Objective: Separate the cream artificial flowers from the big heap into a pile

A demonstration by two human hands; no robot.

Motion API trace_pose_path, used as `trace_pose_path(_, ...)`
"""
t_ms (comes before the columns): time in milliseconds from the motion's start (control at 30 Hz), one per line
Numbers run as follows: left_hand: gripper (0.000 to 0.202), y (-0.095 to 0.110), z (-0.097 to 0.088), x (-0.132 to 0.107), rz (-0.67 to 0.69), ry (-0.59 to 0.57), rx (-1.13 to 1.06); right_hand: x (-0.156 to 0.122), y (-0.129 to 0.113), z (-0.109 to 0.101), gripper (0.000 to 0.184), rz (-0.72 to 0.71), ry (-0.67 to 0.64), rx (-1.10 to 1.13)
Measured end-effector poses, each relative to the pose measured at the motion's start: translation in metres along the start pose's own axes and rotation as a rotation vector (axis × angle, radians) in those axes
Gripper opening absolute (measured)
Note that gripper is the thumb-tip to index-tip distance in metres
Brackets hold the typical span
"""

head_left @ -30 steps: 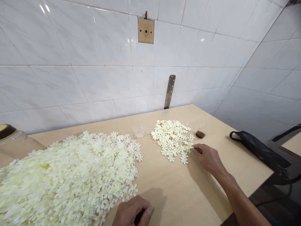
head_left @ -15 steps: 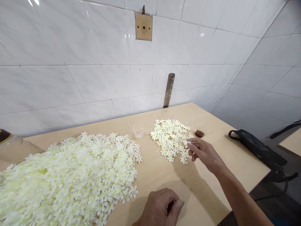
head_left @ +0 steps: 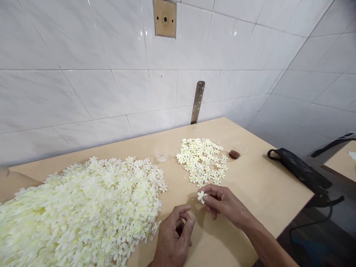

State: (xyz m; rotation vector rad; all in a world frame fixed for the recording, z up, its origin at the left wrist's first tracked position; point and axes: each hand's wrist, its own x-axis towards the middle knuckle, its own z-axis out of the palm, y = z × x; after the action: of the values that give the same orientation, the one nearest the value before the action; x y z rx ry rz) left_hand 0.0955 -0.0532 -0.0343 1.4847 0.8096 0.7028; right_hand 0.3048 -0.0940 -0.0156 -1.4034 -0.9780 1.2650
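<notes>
My right hand (head_left: 222, 202) pinches one small cream-white fabric flower (head_left: 201, 196) between thumb and fingers, just above the wooden table (head_left: 258, 185). My left hand (head_left: 175, 237) hovers close beside it near the front edge, fingers curled toward the thumb; what they hold, if anything, is hidden. A big heap of the same flowers (head_left: 83, 211) lies to the left. A smaller patch of flowers (head_left: 201, 159) is spread out behind my right hand.
A small clear cup (head_left: 161, 153) stands between the two piles, and a small dish with dark brown liquid (head_left: 234, 154) sits right of the smaller patch. A black bag (head_left: 300, 172) lies at the table's right edge. Tiled walls close off the back and right.
My right hand lifted a flower from the smaller patch and carried it toward me. My left hand moved right and forward to meet it, its fingers loosening from a fist.
</notes>
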Motion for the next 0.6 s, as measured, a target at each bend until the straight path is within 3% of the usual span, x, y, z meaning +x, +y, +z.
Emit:
trace_pose_path(133, 0.048, 0.002, -0.003, 0.002, -0.121, -0.02, -0.144, -0.007, 0.0, 0.029, 0.04, 0.013, -0.069, -0.004)
trace_pose_path(267, 0.045, 0.001, -0.007, 0.007, -0.168, -0.064, -0.204, -0.012, -0.007, 0.045, 0.038, -0.014, -0.091, -0.031)
trace_pose_path(467, 0.044, -0.003, -0.008, 0.009, -0.198, -0.076, -0.246, -0.019, -0.01, 0.045, 0.04, -0.028, -0.048, -0.178)
trace_pose_path(600, 0.046, 0.002, -0.009, 0.009, -0.23, -0.086, -0.27, -0.022, -0.012, 0.043, 0.034, -0.157, -0.039, -0.374)
